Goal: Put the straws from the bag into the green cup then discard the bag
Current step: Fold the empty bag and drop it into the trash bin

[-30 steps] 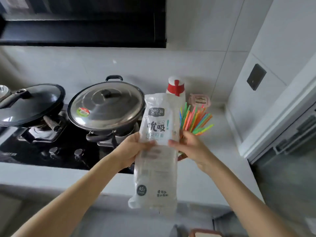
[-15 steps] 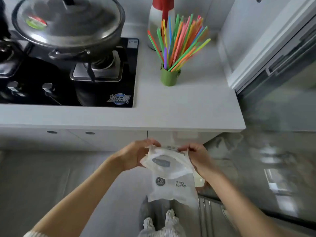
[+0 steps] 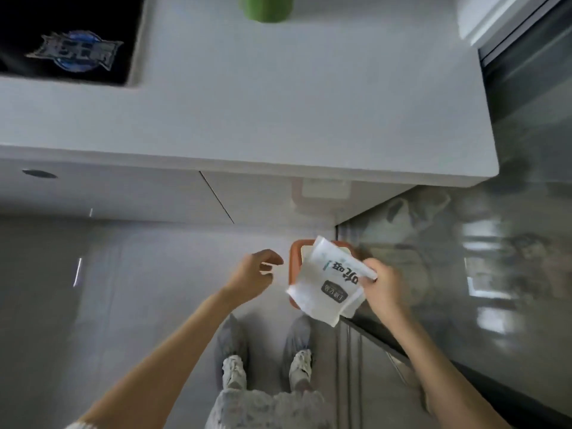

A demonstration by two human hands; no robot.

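The right hand (image 3: 382, 287) is pinching the folded bag (image 3: 328, 283) right above the orange-rimmed bin (image 3: 294, 267) — apparently poised for dropping; the left hand (image 3: 252, 275) is hanging open, empty, just beside. The green cup (image 3: 266, 7) is sitting on the table (image 3: 278, 103) — straws out of frame.

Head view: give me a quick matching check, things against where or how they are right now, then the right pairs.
Things:
1. empty bag
2. left hand
3. green cup
4. orange-rimmed bin

States:
A. on the counter at the top edge of the view
B. open, holding nothing
C. on the floor below the counter, partly hidden by the bag
D. pinched in the right hand, held over the bin

Pairs: 1-D, 2-B, 3-A, 4-C
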